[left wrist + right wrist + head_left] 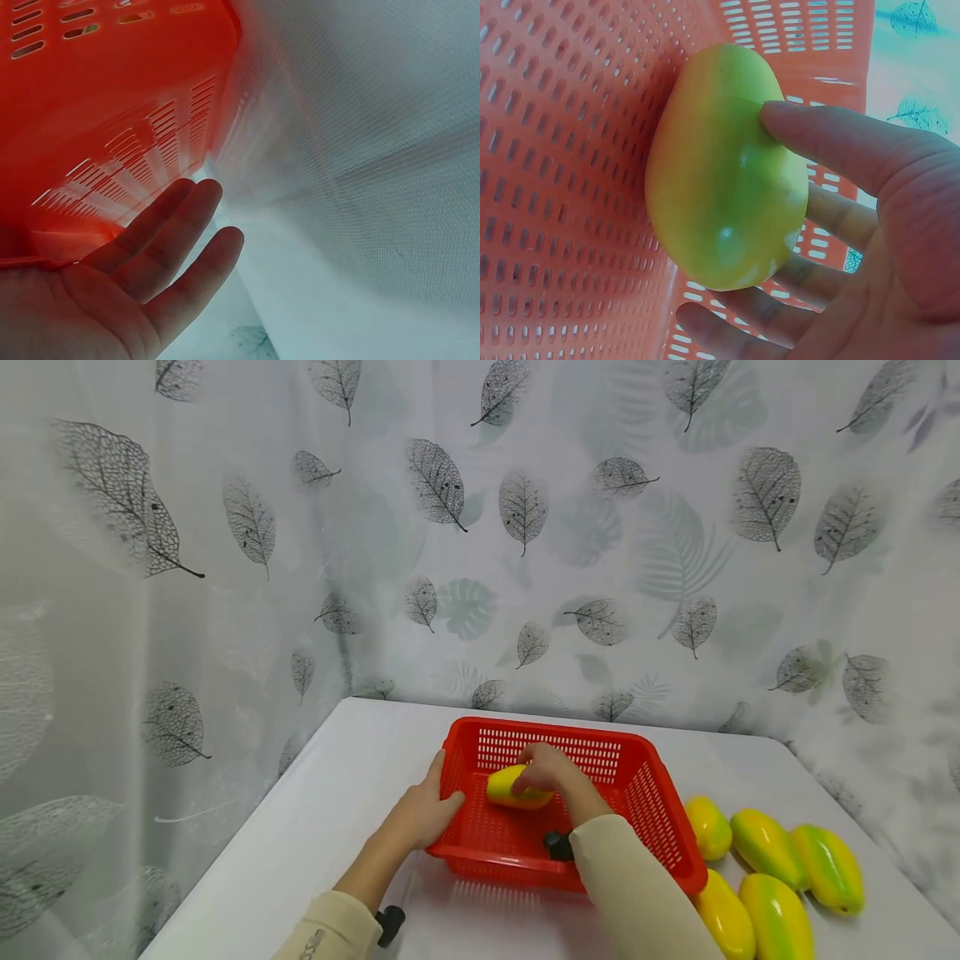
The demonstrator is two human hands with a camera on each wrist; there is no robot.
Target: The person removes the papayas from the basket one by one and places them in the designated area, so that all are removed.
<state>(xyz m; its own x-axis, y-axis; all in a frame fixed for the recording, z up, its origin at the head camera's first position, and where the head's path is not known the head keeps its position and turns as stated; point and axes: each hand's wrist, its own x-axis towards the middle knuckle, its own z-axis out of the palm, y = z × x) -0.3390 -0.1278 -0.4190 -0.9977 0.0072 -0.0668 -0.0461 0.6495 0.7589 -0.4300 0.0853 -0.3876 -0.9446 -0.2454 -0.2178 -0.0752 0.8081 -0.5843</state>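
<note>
A red plastic basket [495, 862] with slotted walls stands on the white table. My left hand [424, 812] holds its left rim, thumb over the edge. In the left wrist view, the fingers [169, 255] of that hand extend along the outside of the basket wall [97, 97]; the thumb is hidden there. Inside the basket, my right hand [551, 771] grips a yellow-green mango [504, 787]. The right wrist view shows the thumb on the near side of this mango [720, 172] and the fingers behind and below it, close above the perforated basket surface [562, 187].
To the basket's right, several yellow-green mangoes [771, 850] lie together on the white table [375, 752]. A translucent curtain with a leaf print [480, 568] hangs behind the table and along its left side.
</note>
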